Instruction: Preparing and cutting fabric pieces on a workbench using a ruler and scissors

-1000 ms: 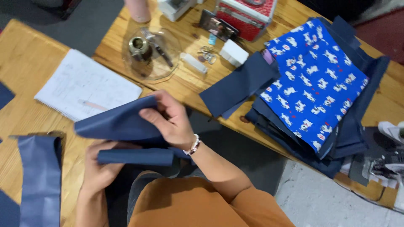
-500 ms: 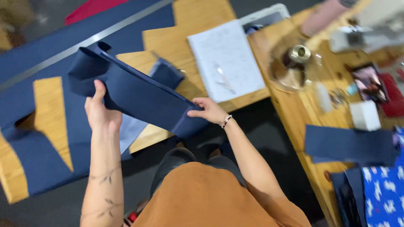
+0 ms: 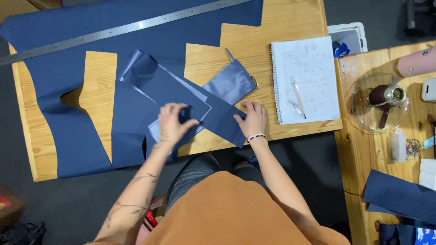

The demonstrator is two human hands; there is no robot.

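Fingers of my left hand [image 3: 174,121] are curled and pinching the near edge of a navy fabric piece [image 3: 181,97], thumb and forefinger closed on the cloth. The fingers of my right hand [image 3: 252,119] lie spread and flat, pressing down the right end of the same strip where it runs toward the table's front edge. The piece lies slantwise across the wooden table [image 3: 281,18], on top of a larger sheet of navy cloth [image 3: 63,90] with stepped cut-outs in it, and a paler, shinier piece [image 3: 230,82] rests just beyond my right hand.

To lay this well, I judge that the right palm should stay as the anchor while the left draws the cloth taut, so no ripple gets trapped underneath. The edges should be matched to the layer below before I let go; a pinch that is too tight would drag the lower layers along. A long metal ruler [image 3: 122,29] lies across the far side of the cloth, well apart from my hands, and a spiral notebook [image 3: 313,68] with a pen [image 3: 297,90] on it sits just to my right.
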